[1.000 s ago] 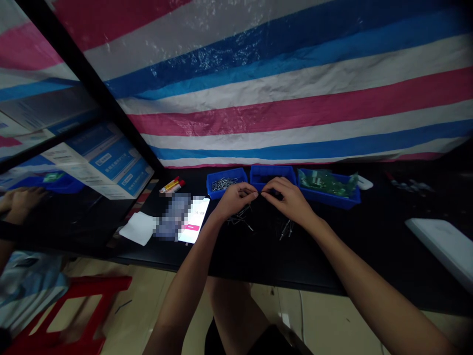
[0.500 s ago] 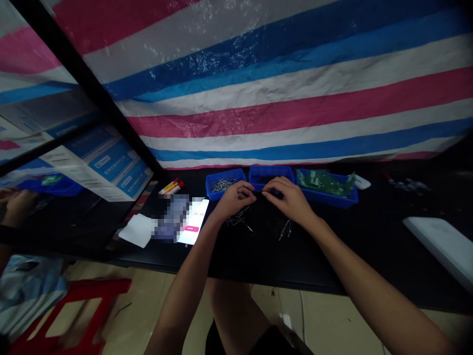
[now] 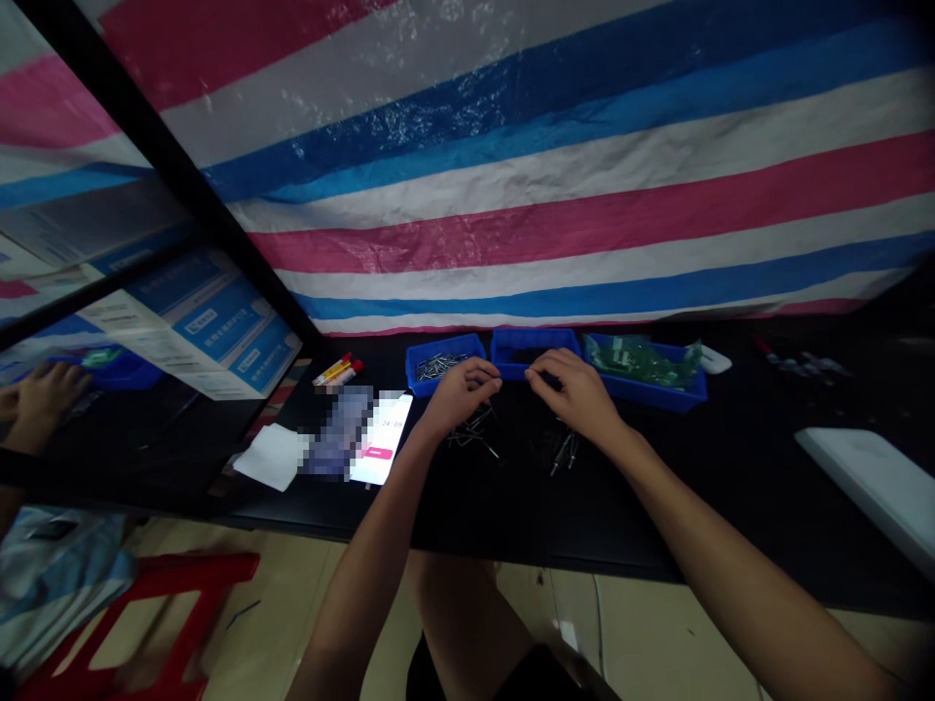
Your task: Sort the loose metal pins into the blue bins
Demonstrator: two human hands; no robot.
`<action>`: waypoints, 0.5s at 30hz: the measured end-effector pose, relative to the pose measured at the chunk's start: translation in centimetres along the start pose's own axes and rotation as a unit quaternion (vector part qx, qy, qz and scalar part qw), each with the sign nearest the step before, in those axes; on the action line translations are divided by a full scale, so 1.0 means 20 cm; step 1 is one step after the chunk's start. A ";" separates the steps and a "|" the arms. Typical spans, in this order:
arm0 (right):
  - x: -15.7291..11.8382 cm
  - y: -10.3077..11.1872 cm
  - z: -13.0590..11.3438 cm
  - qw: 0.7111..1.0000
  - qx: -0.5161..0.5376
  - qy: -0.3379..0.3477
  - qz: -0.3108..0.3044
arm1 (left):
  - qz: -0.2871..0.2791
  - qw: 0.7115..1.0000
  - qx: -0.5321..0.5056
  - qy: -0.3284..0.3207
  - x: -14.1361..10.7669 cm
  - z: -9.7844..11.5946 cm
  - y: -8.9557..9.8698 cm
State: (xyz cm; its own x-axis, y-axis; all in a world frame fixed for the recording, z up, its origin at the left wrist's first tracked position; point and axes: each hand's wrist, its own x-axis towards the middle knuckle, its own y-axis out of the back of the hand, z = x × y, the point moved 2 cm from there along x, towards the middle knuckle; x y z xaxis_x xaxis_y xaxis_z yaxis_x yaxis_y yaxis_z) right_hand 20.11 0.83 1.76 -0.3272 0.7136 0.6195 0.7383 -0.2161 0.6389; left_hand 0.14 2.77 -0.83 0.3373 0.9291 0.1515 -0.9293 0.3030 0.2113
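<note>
My left hand (image 3: pixel 463 391) is closed in a pinch in front of the left blue bin (image 3: pixel 415 384), which holds shiny thin metal pins (image 3: pixel 436 366). Facing it, my right hand (image 3: pixel 568 386) also has thumb and fingertips pressed together, before the middle blue bin (image 3: pixel 535 341) with dark contents. Anything between the fingertips is too small and dark to make out. Below my left hand lies a loose pile of thin metal pins (image 3: pixel 474 434). A smaller group of metal pins (image 3: pixel 565 453) rests under my right hand.
To the right stands a blue bin (image 3: pixel 661 394) of green plastic bags (image 3: pixel 632 358), beside a white mouse (image 3: pixel 716 360). A lit phone (image 3: pixel 381 453), white paper (image 3: pixel 269 458) and markers (image 3: pixel 337 370) lie left. A white box (image 3: pixel 869 487) sits right. Another person's hand (image 3: pixel 51 394) works beyond the frame.
My hands have drawn slightly apart, the right one moving a little to the right and the left one's fingers closing more. The other person's hand has shifted.
</note>
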 end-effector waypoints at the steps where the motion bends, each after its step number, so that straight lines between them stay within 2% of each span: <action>1: 0.00 0.00 0.01 1.000 -0.010 -0.004 0.002 | 0.000 1.000 0.001 -0.001 0.00 0.00 0.00; 7: -0.02 0.00 0.09 0.992 -0.108 -0.043 0.056 | 0.011 1.000 0.003 -0.010 0.00 0.00 -0.01; 10: -0.03 0.00 0.12 0.985 -0.158 -0.050 0.058 | 0.013 1.000 0.009 -0.015 0.00 0.00 -0.01; 15: -0.02 0.02 0.12 0.985 -0.149 -0.048 0.076 | 0.017 1.000 0.010 -0.004 0.00 0.01 0.00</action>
State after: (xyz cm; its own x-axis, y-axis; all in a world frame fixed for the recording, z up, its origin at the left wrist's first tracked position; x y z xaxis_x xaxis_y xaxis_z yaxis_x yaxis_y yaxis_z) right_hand 22.02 2.02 0.63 -0.1592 0.7145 0.6813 0.5640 -0.5006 0.6567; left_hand 0.20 2.72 -0.66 0.3063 0.9373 0.1663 -0.9371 0.2661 0.2260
